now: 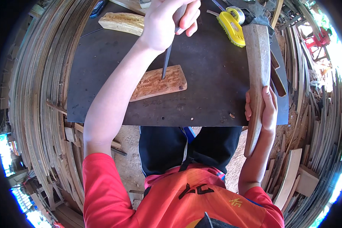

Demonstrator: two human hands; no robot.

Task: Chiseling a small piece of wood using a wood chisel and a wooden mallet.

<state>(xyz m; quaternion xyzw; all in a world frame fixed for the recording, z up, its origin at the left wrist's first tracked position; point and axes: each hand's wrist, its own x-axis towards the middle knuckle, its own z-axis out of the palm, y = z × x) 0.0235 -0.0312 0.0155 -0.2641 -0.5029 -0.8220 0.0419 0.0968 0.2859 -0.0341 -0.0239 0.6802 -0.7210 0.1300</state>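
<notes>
My left hand (159, 24) is closed around the upper end of a chisel (167, 59). The narrow dark blade slants down, and its tip meets the top of a reddish-brown wooden block (170, 83). That block has a rough, gouged upper face and lies on a dark table; my left forearm covers its left end. On the right, my right hand (268, 108) grips a thick, curved wooden handle (257, 57) near its lower part. At the handle's far end is a dark head (256, 17); its exact kind is hard to make out.
A yellow brush (231, 28) and a yellow-and-white tape measure (236, 14) lie at the table's (102, 76) far right. A pale wood piece (121, 22) rests at the far left. Dark bars (279, 81) sit by the right edge. Stacked wood strips (41, 87) flank both sides.
</notes>
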